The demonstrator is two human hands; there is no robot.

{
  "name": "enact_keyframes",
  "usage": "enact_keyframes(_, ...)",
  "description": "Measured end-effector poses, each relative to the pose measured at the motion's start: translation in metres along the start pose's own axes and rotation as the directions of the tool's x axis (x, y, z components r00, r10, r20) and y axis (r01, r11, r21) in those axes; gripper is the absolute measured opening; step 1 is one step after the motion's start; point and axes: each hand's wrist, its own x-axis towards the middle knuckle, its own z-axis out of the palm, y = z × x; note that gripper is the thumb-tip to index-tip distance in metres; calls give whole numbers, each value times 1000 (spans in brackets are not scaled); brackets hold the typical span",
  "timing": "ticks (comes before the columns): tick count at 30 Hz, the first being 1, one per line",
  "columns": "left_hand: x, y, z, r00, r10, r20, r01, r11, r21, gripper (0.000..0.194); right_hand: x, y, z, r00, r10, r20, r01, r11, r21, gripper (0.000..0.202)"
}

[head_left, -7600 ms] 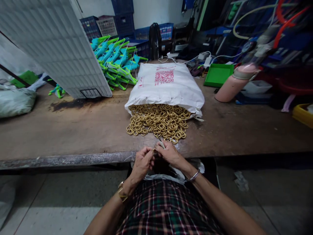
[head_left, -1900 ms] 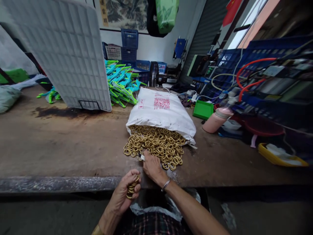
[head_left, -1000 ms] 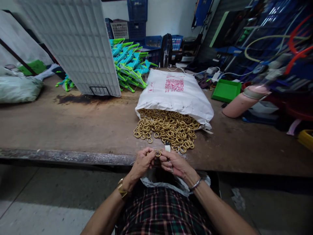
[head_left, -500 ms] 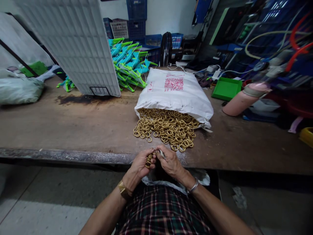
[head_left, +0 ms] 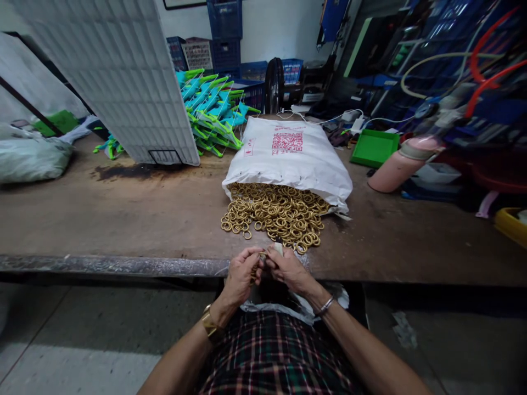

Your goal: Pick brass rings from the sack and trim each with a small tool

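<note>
My left hand point(head_left: 239, 278) is closed around several brass-coloured rings point(head_left: 253, 272), partly hidden by the fingers. One ring point(head_left: 262, 254) sits at its thumb and fingertips. Against it, my right hand point(head_left: 291, 271) is closed on a small pale tool with a dark end point(head_left: 279, 248); its kind cannot be made out. Both hands meet at the table's front edge. Just beyond them, a heap of the same rings point(head_left: 284, 216) spills from the mouth of a white woven sack point(head_left: 317, 156) with red print.
On the wooden table point(head_left: 123, 219) stand a tilted white ribbed panel point(head_left: 123, 82), bundled green and blue plastic parts point(head_left: 214, 109), a green tray point(head_left: 374, 148) and a leaning pink bottle point(head_left: 401, 167). A plastic bag point(head_left: 35, 159) lies far left. Crates point(head_left: 225, 55) stack behind.
The view has shifted slightly. My left fingers have turned over the rings, covering more of them, and the pale tool now points up from my right hand.
</note>
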Motion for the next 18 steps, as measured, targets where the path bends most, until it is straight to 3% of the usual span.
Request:
enact_keyframes(3, -1, -2, 2, 999, 36, -2, -36, 998, 61, 34, -2, 0, 0, 1000, 16, 19, -17, 998, 53, 35)
enact_keyframes(5, -2, -2, 4, 999, 51, -5, -51, 994, 96, 32, -2, 1, 0, 1000, 4, -17, -4, 1000, 2, 33)
enact_keyframes(12, -5, -1, 7, 999, 32, -29, -26, 981, 191, 32, 0, -4, -1, 951, -264, -160, 164, 871, -463, 23)
enact_keyframes(18, -8, 2, 4, 995, -46, 89, 33, 989, 145, 30, -4, -4, 1, 976, -195, -96, 142, 906, -400, 26)
